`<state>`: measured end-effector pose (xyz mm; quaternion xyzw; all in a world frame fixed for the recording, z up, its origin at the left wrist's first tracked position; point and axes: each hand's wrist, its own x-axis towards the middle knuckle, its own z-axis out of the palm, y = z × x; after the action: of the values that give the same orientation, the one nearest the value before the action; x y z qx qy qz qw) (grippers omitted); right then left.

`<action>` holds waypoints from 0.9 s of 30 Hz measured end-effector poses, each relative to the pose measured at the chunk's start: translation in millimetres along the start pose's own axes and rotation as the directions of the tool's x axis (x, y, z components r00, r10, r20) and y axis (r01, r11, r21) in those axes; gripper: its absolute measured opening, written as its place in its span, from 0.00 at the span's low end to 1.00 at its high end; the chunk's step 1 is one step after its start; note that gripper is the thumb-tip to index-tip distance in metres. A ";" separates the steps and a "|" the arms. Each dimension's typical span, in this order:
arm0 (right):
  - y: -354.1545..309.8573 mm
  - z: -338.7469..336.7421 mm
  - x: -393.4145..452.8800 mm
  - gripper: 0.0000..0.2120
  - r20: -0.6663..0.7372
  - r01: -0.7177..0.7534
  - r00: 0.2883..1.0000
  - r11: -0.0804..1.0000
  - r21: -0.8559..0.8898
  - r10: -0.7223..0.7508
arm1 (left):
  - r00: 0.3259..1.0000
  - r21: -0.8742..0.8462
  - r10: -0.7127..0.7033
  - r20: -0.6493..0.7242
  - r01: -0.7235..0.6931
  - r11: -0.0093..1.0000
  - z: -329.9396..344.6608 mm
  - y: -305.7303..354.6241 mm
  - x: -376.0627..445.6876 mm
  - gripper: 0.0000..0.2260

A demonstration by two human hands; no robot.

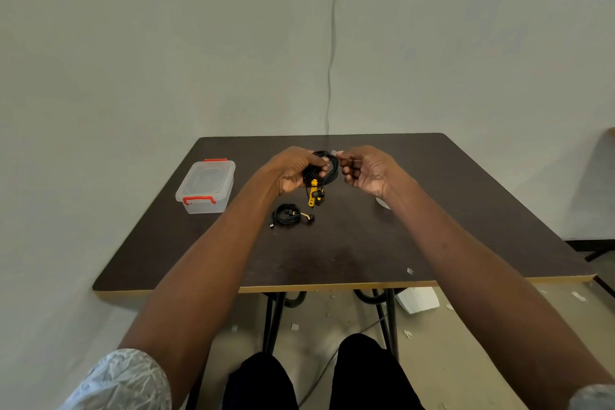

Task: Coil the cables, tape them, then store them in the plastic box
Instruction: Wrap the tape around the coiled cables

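From the head camera, the left hand has its fingers curled round a black coiled cable held above the dark table, yellow connector dangling toward six o'clock. At three o'clock of the coil, the right hand pinches a small strip of clear tape against it. A second coiled cable lies at six o'clock, the lidded plastic box at nine.

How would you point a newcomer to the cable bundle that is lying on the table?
On the dark table, look right of the lidded plastic box, below the two hands. The small cable coil lies alone there, touched by neither hand, unlike the larger coil held above it.
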<state>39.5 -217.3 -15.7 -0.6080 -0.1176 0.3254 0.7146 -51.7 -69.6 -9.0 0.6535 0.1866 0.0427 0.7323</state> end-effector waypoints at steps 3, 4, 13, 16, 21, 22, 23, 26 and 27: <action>3.0 4.8 -0.2 0.02 -0.037 0.096 0.995 0.995 0.000 -0.096 | 0.999 -0.014 -0.010 -0.040 0.010 1.000 1.5 -0.1 -1.2 0.06; 3.7 5.8 -0.3 0.03 -0.039 0.112 0.993 0.994 0.006 -0.111 | 0.999 -0.019 -0.013 -0.051 0.012 1.000 2.4 -0.2 -2.1 0.06; 6.8 8.6 -3.9 0.07 -0.016 0.276 0.960 0.949 -0.151 -0.281 | 0.995 -0.016 -0.048 -0.091 0.047 0.999 8.7 4.0 -8.4 0.02; 5.9 10.0 -4.5 0.09 -0.066 0.329 0.935 0.923 -0.200 -0.348 | 0.994 -0.012 -0.056 -0.091 0.055 0.998 10.8 5.8 -9.9 0.03; 4.8 11.7 -8.3 0.10 -0.072 0.365 0.915 0.892 -0.268 -0.396 | 0.987 0.006 -0.047 -0.153 0.048 0.999 13.7 8.1 -9.9 0.04; 4.6 11.5 -9.2 0.10 -0.079 0.373 0.908 0.882 -0.289 -0.411 | 0.985 0.013 -0.047 -0.166 0.050 0.999 14.1 8.0 -8.6 0.04; 4.5 10.9 -10.1 0.11 -0.089 0.385 0.899 0.869 -0.310 -0.430 | 0.983 0.025 -0.049 -0.176 0.054 0.998 14.4 7.8 -7.9 0.04; 7.3 9.3 -10.2 0.11 -0.089 0.459 0.835 0.776 -0.432 -0.543 | 0.980 0.033 -0.057 -0.193 0.064 0.997 17.1 5.7 -6.5 0.03; 8.8 9.7 -11.4 0.10 -0.077 0.481 0.804 0.721 -0.499 -0.589 | 0.977 0.027 -0.054 -0.207 0.060 0.998 18.6 4.7 -5.8 0.03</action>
<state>22.5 -216.2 -19.2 -0.7305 -0.2784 -0.0061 0.6235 -50.1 -88.2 -1.8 0.6521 0.2809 0.0861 0.6989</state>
